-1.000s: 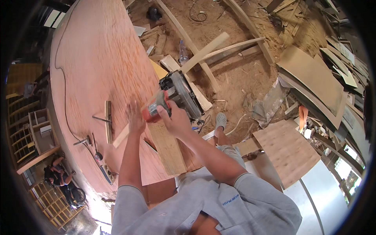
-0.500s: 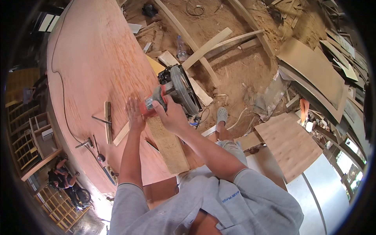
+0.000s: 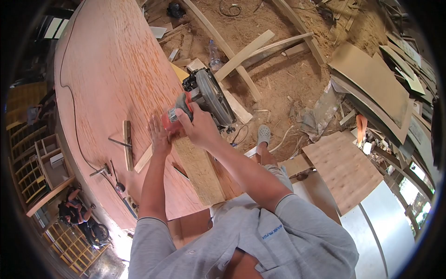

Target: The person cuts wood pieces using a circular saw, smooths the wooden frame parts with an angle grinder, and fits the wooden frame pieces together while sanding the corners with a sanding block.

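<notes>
My right hand (image 3: 202, 129) is wrapped around the handle of a red and black circular saw (image 3: 213, 98). The saw sits at the far end of a thick wooden plank (image 3: 200, 174) and the edge of the large reddish plywood sheet (image 3: 104, 60). Beside the saw's red rear end, my left hand (image 3: 160, 137) lies with fingers stretched out, close to the plank's left side. Whether its palm presses on the plank or the plywood is hard to tell. The saw's blade is hidden from view.
A hammer (image 3: 100, 170) and short wood pieces (image 3: 127, 146) lie on the plywood at left. Along its left side runs a black cord (image 3: 74, 111). Timber beams (image 3: 246, 55) cross the sawdust-covered ground. Panels (image 3: 371, 90) are stacked at right; a person (image 3: 74, 209) is at lower left.
The circular saw and my right hand have shifted slightly up and left. My left hand has stayed almost in place, its fingers still stretched out.
</notes>
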Motion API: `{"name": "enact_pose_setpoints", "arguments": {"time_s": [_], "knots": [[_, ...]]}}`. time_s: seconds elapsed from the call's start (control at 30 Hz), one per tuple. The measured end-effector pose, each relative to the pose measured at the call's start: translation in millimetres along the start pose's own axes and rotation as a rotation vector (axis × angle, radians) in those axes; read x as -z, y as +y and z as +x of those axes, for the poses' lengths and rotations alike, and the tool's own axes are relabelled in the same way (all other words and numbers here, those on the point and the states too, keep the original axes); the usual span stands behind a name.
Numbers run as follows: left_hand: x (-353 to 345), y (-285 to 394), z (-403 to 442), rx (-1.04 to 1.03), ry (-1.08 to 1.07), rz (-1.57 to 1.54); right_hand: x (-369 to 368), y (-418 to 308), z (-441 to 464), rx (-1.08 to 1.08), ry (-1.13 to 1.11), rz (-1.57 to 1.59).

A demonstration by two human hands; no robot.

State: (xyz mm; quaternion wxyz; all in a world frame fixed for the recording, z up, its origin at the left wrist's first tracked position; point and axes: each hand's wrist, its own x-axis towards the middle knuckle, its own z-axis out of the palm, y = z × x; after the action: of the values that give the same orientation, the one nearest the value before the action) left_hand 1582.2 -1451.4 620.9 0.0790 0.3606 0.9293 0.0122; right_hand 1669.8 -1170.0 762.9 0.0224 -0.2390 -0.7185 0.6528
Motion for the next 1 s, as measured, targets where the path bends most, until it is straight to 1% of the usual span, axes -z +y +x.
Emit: {"name": "enact_pose_setpoints", "arguments": {"time_s": [0.13, 0.23, 0.37, 0.43, 0.47, 0.53, 0.6, 0.67, 0.77, 0.87, 0.97, 1.0], "knots": [[-15, -10, 0, -0.043, 0.112, -0.097, 2, -5, 14, 0.011, -0.008, -0.014], [-13, -7, -1, -0.017, 0.096, -0.105, 8, -10, 28, -0.03, -0.035, -0.061], [-7, -3, 2, 0.043, 0.069, -0.121, 20, -8, 26, -0.034, 0.044, -0.084], [-6, 1, 4, 0.075, 0.071, -0.108, 48, -19, 8, -0.068, 0.042, -0.047], [-5, 3, 2, 0.091, 0.068, -0.101, 53, -10, 1, -0.048, 0.122, -0.005], [-4, 5, -1, 0.105, 0.053, -0.096, 76, 4, -18, -0.077, 0.18, 0.103], [-5, 4, 3, 0.109, 0.053, -0.091, 112, 10, -36, -0.055, 0.249, 0.142], [-8, 2, 2, 0.111, 0.045, -0.082, 152, 22, -54, -0.038, 0.312, 0.101], [-2, 7, 4, 0.132, 0.04, -0.096, 211, 61, -57, -0.057, 0.409, 0.059], [5, 10, 9, 0.092, 0.073, -0.195, 279, 127, -28, -0.227, 0.471, -0.087], [8, 24, 17, 0.347, -0.084, -0.201, 348, 214, 22, -0.304, 0.503, -0.227], [-7, 19, 18, 0.394, -0.05, -0.288, 371, 240, 42, -0.337, 0.506, -0.263]]}}
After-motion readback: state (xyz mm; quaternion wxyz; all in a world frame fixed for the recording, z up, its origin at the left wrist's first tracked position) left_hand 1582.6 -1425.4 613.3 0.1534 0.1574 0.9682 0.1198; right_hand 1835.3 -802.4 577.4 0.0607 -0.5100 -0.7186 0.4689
